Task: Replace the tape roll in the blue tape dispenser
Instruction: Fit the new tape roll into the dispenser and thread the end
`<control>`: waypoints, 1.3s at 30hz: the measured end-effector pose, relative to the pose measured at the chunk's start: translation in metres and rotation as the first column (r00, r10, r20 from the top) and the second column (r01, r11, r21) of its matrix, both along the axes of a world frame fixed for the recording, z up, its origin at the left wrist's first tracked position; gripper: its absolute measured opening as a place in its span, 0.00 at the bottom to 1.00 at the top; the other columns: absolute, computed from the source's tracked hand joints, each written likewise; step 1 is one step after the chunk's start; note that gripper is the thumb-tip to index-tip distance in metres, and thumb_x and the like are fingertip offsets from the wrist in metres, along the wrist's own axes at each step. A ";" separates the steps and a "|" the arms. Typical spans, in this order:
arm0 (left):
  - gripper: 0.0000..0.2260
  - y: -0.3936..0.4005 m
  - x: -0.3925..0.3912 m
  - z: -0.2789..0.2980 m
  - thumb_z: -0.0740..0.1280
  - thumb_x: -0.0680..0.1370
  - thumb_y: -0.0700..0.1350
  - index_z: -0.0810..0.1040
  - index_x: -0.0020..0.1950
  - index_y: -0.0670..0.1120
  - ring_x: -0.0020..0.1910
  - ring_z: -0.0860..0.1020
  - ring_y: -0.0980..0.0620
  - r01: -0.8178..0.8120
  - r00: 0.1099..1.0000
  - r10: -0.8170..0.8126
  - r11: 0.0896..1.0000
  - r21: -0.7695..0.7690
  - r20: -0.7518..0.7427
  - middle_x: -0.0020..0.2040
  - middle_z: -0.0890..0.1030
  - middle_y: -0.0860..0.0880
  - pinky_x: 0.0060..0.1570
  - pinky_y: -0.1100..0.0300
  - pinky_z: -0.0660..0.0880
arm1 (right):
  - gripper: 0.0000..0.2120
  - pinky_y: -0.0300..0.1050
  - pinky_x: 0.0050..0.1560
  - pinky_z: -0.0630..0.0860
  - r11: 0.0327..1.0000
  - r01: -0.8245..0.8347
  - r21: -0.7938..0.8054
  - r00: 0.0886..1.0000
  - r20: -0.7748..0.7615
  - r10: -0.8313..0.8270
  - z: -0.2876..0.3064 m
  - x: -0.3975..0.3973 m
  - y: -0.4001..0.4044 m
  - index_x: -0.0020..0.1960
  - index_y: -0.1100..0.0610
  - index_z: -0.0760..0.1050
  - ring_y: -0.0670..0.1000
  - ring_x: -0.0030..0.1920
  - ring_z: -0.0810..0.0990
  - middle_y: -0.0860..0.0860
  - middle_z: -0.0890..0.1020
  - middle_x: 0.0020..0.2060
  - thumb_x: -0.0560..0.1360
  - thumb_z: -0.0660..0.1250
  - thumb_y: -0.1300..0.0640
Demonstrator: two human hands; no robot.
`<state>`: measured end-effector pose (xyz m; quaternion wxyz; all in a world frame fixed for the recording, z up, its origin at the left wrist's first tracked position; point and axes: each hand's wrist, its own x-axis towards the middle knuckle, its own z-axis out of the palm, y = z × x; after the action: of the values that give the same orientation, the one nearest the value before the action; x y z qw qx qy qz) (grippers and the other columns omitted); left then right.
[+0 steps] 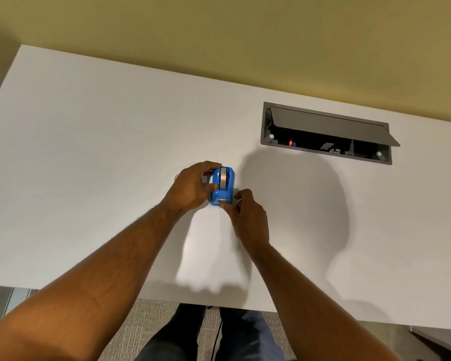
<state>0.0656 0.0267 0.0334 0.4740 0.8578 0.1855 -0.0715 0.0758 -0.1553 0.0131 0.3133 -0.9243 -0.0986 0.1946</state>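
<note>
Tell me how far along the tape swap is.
Done, it seems: a roll already sits in the dispenser on the desk; whether it is the new one I cannot tell. In hand: the left hand steadies the dispenser while the right hand pinches at its cutter end. Left: probably fixing the tape end at the cutter and letting go.

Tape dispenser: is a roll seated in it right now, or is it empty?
Seated: a pale tape roll sits in the blue dispenser, left hand gripping its side.
</note>
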 end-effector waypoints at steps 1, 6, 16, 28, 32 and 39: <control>0.22 0.001 0.000 0.000 0.73 0.74 0.41 0.76 0.68 0.50 0.59 0.79 0.52 0.003 1.000 -0.003 1.000 -0.003 0.004 0.62 0.81 0.52 0.64 0.52 0.75 | 0.19 0.32 0.32 0.66 0.999 -0.025 -0.023 1.000 0.018 0.026 -0.001 0.002 -0.001 0.50 0.48 0.65 0.45 0.30 0.73 0.45 0.78 0.36 0.75 0.66 0.35; 0.22 0.002 0.000 0.001 0.73 0.74 0.40 0.76 0.67 0.50 0.59 0.79 0.52 0.012 1.000 -0.012 1.000 -0.004 0.007 0.62 0.81 0.52 0.64 0.52 0.75 | 0.19 0.27 0.33 0.62 0.988 -0.130 -0.078 0.990 0.036 0.134 -0.007 0.007 -0.001 0.55 0.52 0.69 0.42 0.29 0.72 0.43 0.77 0.38 0.77 0.67 0.38; 0.22 0.004 0.000 -0.003 0.74 0.74 0.41 0.76 0.67 0.51 0.59 0.79 0.54 0.017 1.000 -0.017 1.000 -0.007 0.010 0.61 0.81 0.54 0.62 0.55 0.75 | 0.17 0.30 0.33 0.64 0.989 -0.089 -0.117 0.996 -0.017 0.087 -0.007 0.012 0.006 0.52 0.49 0.66 0.44 0.30 0.74 0.44 0.78 0.37 0.76 0.71 0.43; 0.23 -0.001 0.000 -0.004 0.72 0.75 0.39 0.74 0.69 0.49 0.57 0.77 0.54 0.025 1.000 -0.025 1.000 0.013 0.012 0.63 0.80 0.50 0.60 0.61 0.72 | 0.22 0.33 0.34 0.67 0.992 -0.088 -0.090 0.979 -0.193 0.069 -0.003 0.013 -0.002 0.52 0.48 0.64 0.45 0.32 0.74 0.43 0.74 0.35 0.71 0.77 0.47; 0.23 -0.001 0.001 -0.004 0.72 0.76 0.40 0.73 0.70 0.49 0.60 0.78 0.50 0.033 0.999 -0.034 0.999 0.032 0.007 0.65 0.79 0.49 0.64 0.54 0.74 | 0.21 0.34 0.35 0.68 0.996 -0.081 -0.045 0.979 -0.191 0.071 -0.002 0.007 -0.005 0.53 0.48 0.64 0.45 0.33 0.74 0.43 0.73 0.34 0.71 0.76 0.49; 0.25 -0.003 -0.003 -0.006 0.70 0.78 0.42 0.69 0.74 0.48 0.65 0.76 0.47 0.059 0.998 -0.058 0.994 0.088 -0.009 0.68 0.77 0.47 0.65 0.57 0.69 | 0.19 0.33 0.35 0.67 0.995 -0.093 -0.021 0.977 -0.194 0.087 0.003 0.006 -0.006 0.52 0.49 0.64 0.44 0.32 0.72 0.43 0.72 0.33 0.73 0.74 0.50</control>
<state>0.0628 0.0240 0.0272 0.4326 0.8828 0.1648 -0.0797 0.0823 -0.1611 0.0156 0.2982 -0.9003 -0.1065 0.2988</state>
